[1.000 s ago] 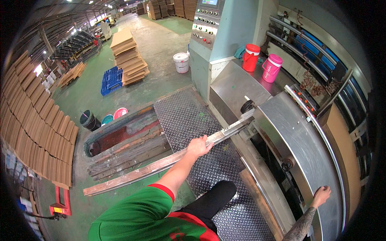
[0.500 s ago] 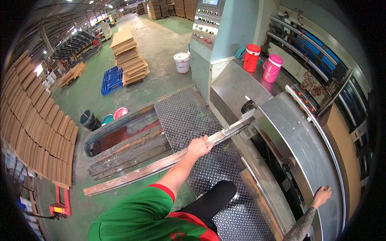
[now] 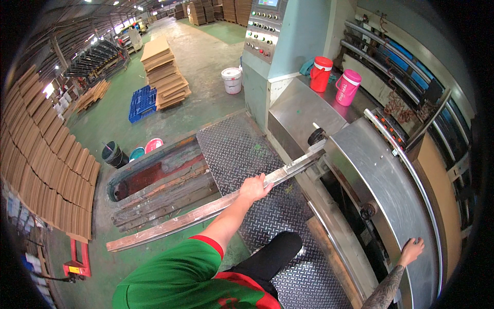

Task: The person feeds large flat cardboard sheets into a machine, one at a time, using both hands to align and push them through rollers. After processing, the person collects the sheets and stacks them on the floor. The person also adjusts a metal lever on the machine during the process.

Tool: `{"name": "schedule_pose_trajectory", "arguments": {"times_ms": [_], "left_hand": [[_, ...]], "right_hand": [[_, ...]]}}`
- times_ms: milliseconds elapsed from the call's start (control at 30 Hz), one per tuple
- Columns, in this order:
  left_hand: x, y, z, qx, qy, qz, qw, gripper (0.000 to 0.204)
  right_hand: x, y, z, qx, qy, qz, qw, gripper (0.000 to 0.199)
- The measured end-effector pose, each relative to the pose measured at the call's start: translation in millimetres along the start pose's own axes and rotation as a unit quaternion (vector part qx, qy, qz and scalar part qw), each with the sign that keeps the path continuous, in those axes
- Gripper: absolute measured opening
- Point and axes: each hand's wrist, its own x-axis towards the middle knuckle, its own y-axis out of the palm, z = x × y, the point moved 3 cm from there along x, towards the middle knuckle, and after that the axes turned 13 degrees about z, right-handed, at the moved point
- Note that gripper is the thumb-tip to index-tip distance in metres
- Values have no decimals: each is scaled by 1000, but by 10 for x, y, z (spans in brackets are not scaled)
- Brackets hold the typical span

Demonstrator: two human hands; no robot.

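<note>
A long, narrow metal bar, stained pinkish along its near part, runs from the lower left up to the machine's edge at the right. My left hand is closed around it, thumb side toward the machine. The bar's far end touches or overlaps the machine frame beside a black knob; exactly how it rests there I cannot tell. On the right, my right hand lies on the curved steel cover of the machine, fingers loosely bent and apart, holding nothing that I can see.
Underfoot is a diamond-plate step. Beside it a stained trough and buckets stand to the left. Stacked cardboard rises at far left. A control panel stands ahead; red and pink jugs sit on the machine.
</note>
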Motion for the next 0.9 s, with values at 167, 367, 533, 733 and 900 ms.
{"name": "schedule_pose_trajectory", "arguments": {"times_ms": [167, 367, 533, 733, 900], "left_hand": [[-1, -11, -3, -10, -1, 1, 1000, 65], [7, 6, 7, -12, 3, -6, 1000, 65], [9, 14, 10, -8, 4, -13, 1000, 65], [11, 11, 4, 1, -3, 4, 1000, 65], [8, 8, 4, -13, -10, 6, 1000, 64]], "right_hand": [[-2, 21, 2, -10, -23, -22, 999, 43], [-114, -82, 108, -19, -7, -25, 999, 38], [-139, -147, 148, -19, 8, 22, 1000, 36], [-138, -110, 140, -17, 6, -29, 999, 38], [-125, -81, 124, -39, 21, 13, 999, 39]]}}
